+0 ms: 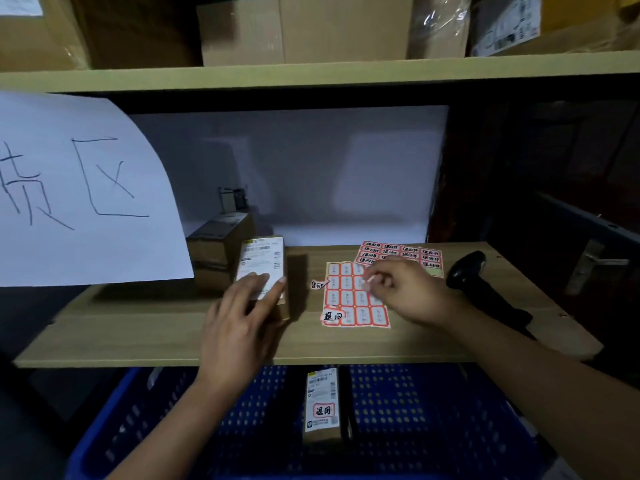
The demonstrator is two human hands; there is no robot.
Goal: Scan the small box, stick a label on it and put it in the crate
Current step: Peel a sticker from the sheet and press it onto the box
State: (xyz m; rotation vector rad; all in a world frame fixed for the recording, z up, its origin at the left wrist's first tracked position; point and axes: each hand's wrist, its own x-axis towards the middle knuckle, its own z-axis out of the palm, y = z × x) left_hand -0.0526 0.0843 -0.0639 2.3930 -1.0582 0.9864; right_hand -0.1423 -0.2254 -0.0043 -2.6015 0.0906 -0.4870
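A small brown box (263, 261) with a white shipping label on top lies on the wooden shelf (138, 327). My left hand (242, 317) rests flat on the box's near end and holds it down. My right hand (398, 289) is over a sheet of red-framed labels (349, 299), its thumb and forefinger pinched at one label near the sheet's upper middle. Below the shelf stands a blue crate (433, 410), with one labelled box (322, 407) lying inside it. A black handheld scanner (485, 289) lies on the shelf to the right of my right hand.
A second label sheet (401, 252) lies behind the first. Two loose labels (320, 285) lie at the sheet's left edge. Stacked brown boxes (214, 247) stand behind the small box. A white paper sign (76, 188) hangs at the left. Cartons (311, 29) fill the upper shelf.
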